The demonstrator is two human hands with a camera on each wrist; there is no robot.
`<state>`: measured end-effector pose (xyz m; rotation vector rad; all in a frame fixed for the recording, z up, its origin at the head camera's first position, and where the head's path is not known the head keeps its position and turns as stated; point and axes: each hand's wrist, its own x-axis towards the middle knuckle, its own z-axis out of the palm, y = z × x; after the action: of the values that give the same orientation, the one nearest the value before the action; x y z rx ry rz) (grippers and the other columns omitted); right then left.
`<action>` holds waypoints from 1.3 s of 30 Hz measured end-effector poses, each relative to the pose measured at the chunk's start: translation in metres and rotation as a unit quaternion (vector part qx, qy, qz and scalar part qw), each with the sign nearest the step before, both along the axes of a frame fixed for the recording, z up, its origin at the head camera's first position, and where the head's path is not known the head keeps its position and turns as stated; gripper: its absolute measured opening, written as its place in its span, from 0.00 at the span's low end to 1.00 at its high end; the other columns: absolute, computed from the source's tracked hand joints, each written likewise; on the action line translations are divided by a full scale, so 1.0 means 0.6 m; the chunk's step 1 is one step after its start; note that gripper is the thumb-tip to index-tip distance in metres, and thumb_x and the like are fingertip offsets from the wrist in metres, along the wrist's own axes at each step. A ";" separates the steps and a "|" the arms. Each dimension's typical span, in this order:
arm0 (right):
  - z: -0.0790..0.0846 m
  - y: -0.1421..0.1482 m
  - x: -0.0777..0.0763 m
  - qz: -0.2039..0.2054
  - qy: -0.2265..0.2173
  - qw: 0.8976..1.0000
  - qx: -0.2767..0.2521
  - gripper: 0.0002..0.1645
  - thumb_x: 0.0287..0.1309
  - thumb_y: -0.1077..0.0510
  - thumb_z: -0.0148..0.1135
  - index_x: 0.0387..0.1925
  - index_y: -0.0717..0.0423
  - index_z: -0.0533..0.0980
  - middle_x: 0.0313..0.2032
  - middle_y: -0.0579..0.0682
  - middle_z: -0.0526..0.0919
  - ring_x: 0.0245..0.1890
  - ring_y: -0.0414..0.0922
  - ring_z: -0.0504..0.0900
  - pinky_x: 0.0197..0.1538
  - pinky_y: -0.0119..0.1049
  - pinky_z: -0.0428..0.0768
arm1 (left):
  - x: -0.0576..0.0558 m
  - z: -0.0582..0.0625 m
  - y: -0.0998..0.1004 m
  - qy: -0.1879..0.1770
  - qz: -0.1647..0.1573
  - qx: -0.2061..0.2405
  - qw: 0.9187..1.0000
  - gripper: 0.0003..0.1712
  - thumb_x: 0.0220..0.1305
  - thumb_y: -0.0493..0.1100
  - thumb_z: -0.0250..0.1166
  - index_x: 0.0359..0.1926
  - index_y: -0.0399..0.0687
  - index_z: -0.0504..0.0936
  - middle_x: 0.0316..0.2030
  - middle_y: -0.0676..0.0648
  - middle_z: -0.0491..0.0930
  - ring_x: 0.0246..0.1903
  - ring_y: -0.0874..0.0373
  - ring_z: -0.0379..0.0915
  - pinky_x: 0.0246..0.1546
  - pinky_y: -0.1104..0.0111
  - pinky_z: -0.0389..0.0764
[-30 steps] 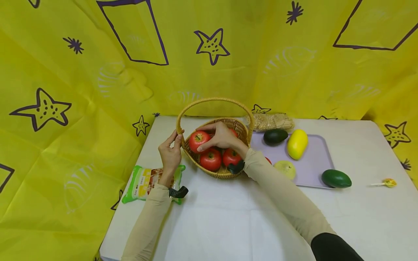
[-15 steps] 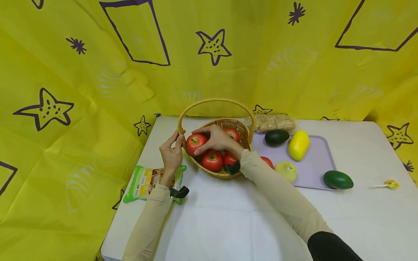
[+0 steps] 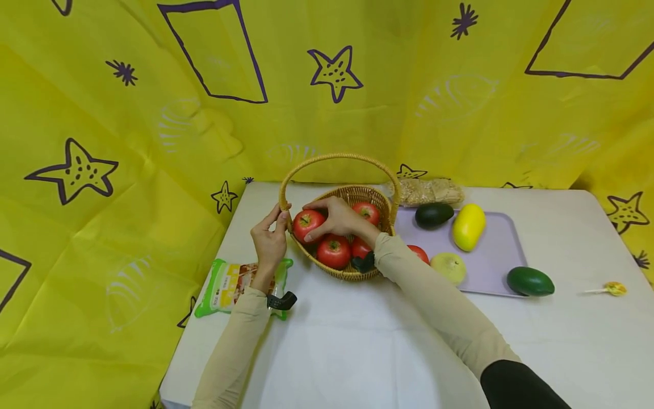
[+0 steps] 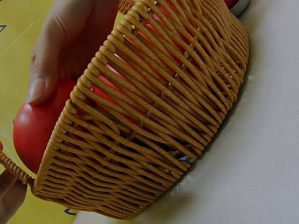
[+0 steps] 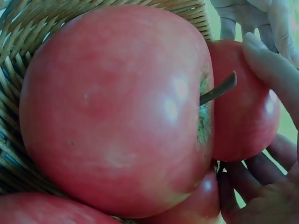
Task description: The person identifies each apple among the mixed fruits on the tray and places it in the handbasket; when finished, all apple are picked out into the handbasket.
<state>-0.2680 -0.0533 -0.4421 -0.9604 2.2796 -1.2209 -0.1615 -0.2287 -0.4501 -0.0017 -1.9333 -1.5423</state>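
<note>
A wicker basket (image 3: 352,275) with a tall arched handle stands on the table, several red apples inside. My left hand (image 3: 269,241) pinches the handle's left foot at the rim. Over the basket, my right hand (image 3: 337,218) grips a red apple (image 3: 306,221) at the left end, thumb in front and fingers behind. In the right wrist view that apple (image 5: 245,116) sits between thumb and fingers, beyond a nearer apple (image 5: 112,107). The left wrist view shows the gripped apple (image 4: 35,135) at the basket's rim, partly hidden by the woven side (image 4: 154,107).
Right of the basket lies a lilac tray (image 3: 493,250) with a dark avocado (image 3: 433,215), yellow mango (image 3: 468,227), pale green fruit (image 3: 448,268) and green fruit (image 3: 530,281). Behind is a clear bag (image 3: 431,192). A green food packet (image 3: 219,289) lies left, a lollipop (image 3: 613,288) far right.
My right hand has moved slightly left and down with the apple, to the basket's left end. An apple behind that hand shows more now. The left hand keeps its hold on the handle.
</note>
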 end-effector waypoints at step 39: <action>0.036 0.022 0.010 0.048 0.061 0.995 0.067 0.56 0.51 0.46 0.86 0.77 0.57 0.69 0.73 0.58 0.75 0.75 0.55 0.72 0.77 0.50 0.70 | 0.000 -0.003 0.000 0.012 0.008 -0.003 1.000 0.17 0.75 0.29 0.64 0.60 0.26 0.83 0.50 0.27 0.87 0.44 0.69 0.83 0.37 0.80 0.85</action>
<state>-0.2617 -0.0400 -0.4203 -1.1073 2.3442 -0.9814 -0.1613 -0.2287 -0.4518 -0.0084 -1.9137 -1.5207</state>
